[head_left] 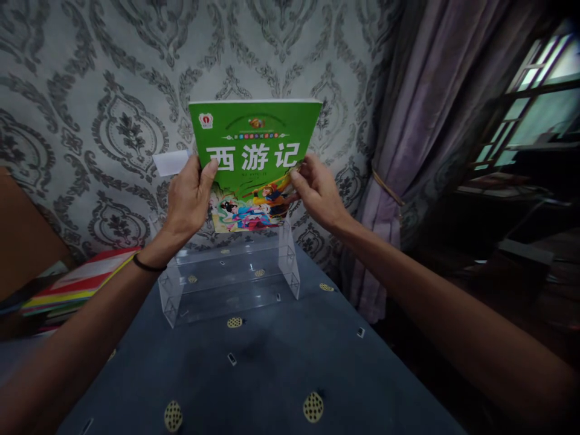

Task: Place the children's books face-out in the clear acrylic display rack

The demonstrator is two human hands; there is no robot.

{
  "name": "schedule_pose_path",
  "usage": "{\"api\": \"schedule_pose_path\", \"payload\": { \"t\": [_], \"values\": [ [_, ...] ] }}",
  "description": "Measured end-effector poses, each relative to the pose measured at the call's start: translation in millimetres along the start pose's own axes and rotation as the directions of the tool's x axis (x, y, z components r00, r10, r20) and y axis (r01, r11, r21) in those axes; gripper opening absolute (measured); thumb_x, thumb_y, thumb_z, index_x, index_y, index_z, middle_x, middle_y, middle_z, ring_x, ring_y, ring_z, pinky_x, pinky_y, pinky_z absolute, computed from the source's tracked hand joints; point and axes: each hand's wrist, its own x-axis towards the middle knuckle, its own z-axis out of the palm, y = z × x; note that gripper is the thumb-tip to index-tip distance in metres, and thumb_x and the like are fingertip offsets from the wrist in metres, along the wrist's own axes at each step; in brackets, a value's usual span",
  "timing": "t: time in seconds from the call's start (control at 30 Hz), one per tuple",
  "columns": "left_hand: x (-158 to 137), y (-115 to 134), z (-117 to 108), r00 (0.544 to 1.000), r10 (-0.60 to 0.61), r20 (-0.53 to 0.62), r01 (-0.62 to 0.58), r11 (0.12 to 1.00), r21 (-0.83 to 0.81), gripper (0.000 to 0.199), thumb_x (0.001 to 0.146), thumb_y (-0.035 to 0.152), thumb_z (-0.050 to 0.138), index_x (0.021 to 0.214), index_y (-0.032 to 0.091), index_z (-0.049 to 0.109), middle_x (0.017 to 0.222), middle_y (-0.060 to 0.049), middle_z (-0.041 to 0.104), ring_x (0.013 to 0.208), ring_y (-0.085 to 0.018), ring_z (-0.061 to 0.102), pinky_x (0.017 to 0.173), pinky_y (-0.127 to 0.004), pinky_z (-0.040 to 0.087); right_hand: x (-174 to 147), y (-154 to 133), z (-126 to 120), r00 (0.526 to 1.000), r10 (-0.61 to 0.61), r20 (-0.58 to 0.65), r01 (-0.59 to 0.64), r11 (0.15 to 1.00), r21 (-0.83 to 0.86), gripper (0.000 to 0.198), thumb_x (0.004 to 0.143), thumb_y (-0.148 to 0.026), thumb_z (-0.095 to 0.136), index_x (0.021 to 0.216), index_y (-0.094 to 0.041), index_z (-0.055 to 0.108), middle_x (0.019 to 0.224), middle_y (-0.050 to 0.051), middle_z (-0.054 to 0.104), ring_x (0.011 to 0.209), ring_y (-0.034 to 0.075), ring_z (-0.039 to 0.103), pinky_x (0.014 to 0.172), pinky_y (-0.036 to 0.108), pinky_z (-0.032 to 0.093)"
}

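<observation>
A green picture book (258, 160) with large white Chinese characters and cartoon figures on its cover is held up in front of me. My left hand (190, 196) grips its left edge, thumb on the cover. At the right edge, my right hand (319, 190) pinches the book with the thumb in front. Below and behind the book stands a clear plastic tiered rack (289, 257) on the table; the book's lower edge overlaps its upper part in view, and I cannot tell whether they touch.
A dark blue tablecloth (272, 374) with pineapple prints covers the table. Several colourful books or folders (86, 278) are piled at the left. Patterned wallpaper (136, 72) rises behind. A white card (170, 163) shows beside my left hand. A tied purple curtain (385, 199) hangs at the right.
</observation>
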Motion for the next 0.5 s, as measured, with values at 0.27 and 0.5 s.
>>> {"api": "schedule_pose_path", "payload": {
  "t": [0.27,0.5],
  "values": [
    [1.6,-14.9,17.9,1.000,-0.015,-0.017,0.015,1.000,0.014,0.035,0.103,0.051,0.040,0.104,0.023,0.060,0.090,-0.004,0.069,0.074,-0.018,0.064,0.069,-0.029,0.049,2.1,22.0,4.3,1.000,0.004,-0.008,-0.004,1.000,0.027,0.050,0.095,-0.061,0.053,0.133,-0.030,0.049,0.125,0.010,0.064,0.109,0.028,0.065,0.066,0.041,0.067],
    [-1.9,-28.1,36.9,0.998,0.035,-0.044,-0.033,0.998,0.053,0.044,0.102,0.059,0.038,0.095,0.021,0.058,0.080,-0.002,0.062,0.075,-0.019,0.064,0.070,-0.029,0.050,-3.9,39.0,2.8,0.999,0.030,-0.014,-0.029,0.998,0.053,0.046,0.093,-0.060,0.054,0.124,-0.027,0.051,0.123,0.011,0.063,0.108,0.029,0.065,0.073,0.048,0.067]
  ]
}}
